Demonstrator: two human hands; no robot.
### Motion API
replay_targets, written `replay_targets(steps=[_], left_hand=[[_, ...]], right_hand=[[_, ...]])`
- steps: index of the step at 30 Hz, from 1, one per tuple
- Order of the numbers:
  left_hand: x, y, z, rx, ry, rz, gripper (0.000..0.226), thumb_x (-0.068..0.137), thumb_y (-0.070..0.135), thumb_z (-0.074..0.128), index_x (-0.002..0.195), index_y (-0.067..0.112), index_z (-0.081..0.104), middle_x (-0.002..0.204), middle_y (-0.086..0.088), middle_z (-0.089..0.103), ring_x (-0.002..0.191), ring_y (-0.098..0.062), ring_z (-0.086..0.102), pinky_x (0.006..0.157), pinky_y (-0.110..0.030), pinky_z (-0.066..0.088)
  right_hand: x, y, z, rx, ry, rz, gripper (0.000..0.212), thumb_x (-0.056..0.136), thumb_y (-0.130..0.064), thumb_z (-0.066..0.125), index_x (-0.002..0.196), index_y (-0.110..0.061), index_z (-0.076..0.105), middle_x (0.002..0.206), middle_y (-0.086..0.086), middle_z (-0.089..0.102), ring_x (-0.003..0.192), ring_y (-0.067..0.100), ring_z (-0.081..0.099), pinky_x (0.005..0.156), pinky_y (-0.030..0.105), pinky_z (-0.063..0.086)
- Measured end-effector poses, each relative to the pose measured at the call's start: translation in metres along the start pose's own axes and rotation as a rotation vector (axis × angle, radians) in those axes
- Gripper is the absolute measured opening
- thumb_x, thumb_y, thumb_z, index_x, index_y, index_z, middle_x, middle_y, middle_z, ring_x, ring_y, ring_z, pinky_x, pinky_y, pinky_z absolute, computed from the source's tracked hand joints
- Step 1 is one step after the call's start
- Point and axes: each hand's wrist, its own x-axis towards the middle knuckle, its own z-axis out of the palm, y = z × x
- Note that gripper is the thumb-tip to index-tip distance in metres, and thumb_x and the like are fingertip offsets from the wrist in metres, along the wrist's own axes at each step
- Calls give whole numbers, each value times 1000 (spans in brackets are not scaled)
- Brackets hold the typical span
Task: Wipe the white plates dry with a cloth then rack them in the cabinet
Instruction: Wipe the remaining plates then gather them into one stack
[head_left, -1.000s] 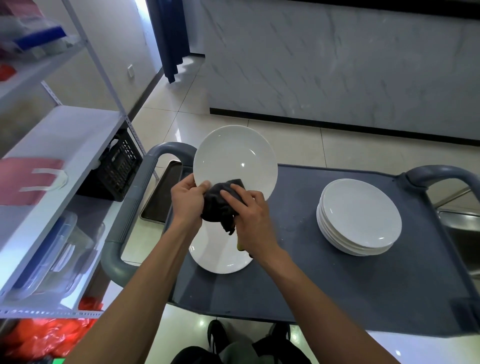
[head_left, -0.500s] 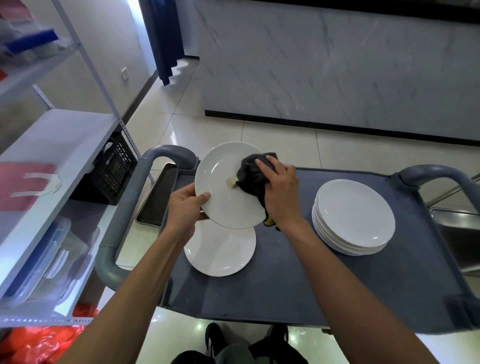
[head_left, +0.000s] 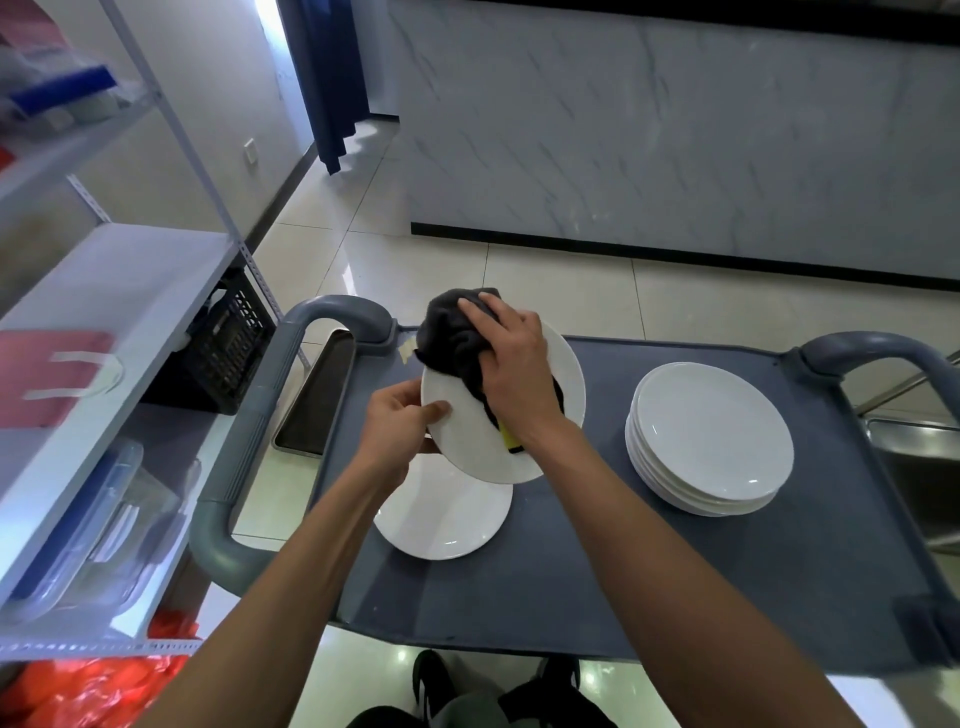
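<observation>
Far left of the fingers: white shelving with a black crate beneath. Left hand, fingers clamped on the near-left rim of a tilted white plate, thumb on its face. Under that hand, a single plate flat on the grey cart. Right hand, fingers closed over a dark cloth, pressing it onto the held plate's upper face. Right of those fingers, well apart: a plate stack.
</observation>
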Motion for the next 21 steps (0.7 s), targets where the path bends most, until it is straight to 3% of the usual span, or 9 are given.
replay_targets(steps=[10,13,16,21], left_hand=[[0,-2,-3,-24,91,-4,17,91,-9,61,91,5,70,89,-11,74,76,-30,71,56,-39,60],[-1,-3,-3,-22,77,-7,18,93,-9,60,92,6,70,90,-10,74,77,-28,72,54,-36,59],[0,-2,-5,-18,43,-5,23,92,-10,59,93,9,73,88,-8,76,75,-26,72,55,-35,58],[-2,0,-11,-1,6,33,29,91,-9,59,105,13,75,94,-8,77,77,-25,72,60,-38,60]], right_hand=[[-25,-3,8,-30,-158,-56,59,91,-7,38,142,-30,56,155,-6,44,126,26,43,96,51,40],[-30,1,11,-80,-133,-76,56,93,-14,33,142,-29,56,153,-3,47,123,28,46,93,51,43],[-21,5,10,-115,-80,-75,51,94,-8,44,140,-25,58,149,1,52,119,31,49,90,51,46],[0,18,-1,-86,26,70,48,97,-7,47,141,-21,58,144,6,56,115,31,49,95,50,48]])
